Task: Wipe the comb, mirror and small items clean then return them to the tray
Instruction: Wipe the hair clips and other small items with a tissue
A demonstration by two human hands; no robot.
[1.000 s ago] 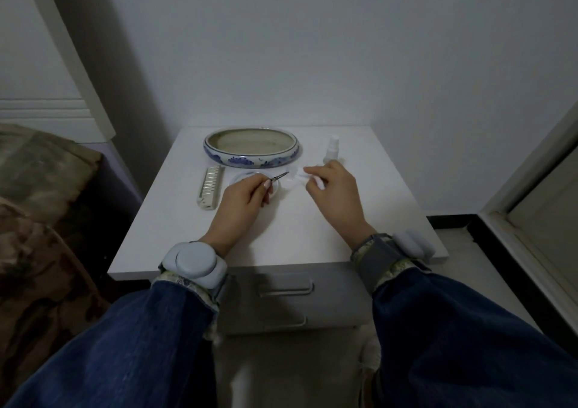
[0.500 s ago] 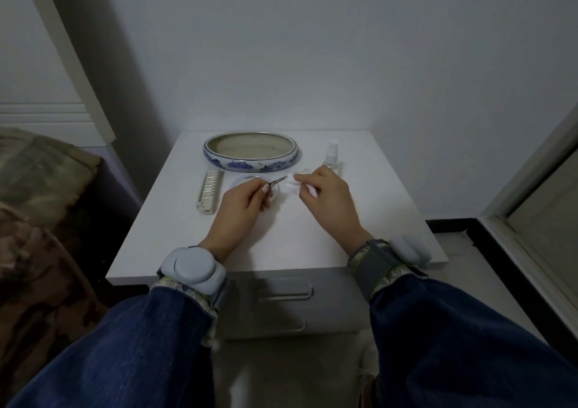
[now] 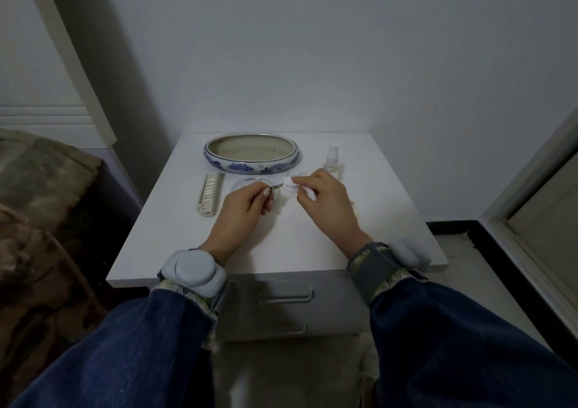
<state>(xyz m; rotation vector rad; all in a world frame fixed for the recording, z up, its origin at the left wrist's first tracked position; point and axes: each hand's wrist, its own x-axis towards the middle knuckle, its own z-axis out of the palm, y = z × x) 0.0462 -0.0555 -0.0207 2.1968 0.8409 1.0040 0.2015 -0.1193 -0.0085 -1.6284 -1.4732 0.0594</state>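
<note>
Tweezers point(image 3: 277, 186), thin dark metal, were pinched in the left hand point(image 3: 247, 208) above the round clear-rimmed mirror point(image 3: 242, 184), tip meeting the white wipe point(image 3: 295, 185) gripped by the right hand point(image 3: 325, 199). Nearby lay the pale comb point(image 3: 211, 193) and blue-and-white oval ceramic tray point(image 3: 251, 154).

The oval blue-and-white glazed ceramic tray point(image 3: 250, 154) looks glossy. The smooth white bench point(image 3: 312, 238) is matt. The pale ridged comb point(image 3: 211, 193) looks like plastic; the clear spray bottle point(image 3: 332, 157) too.
</note>
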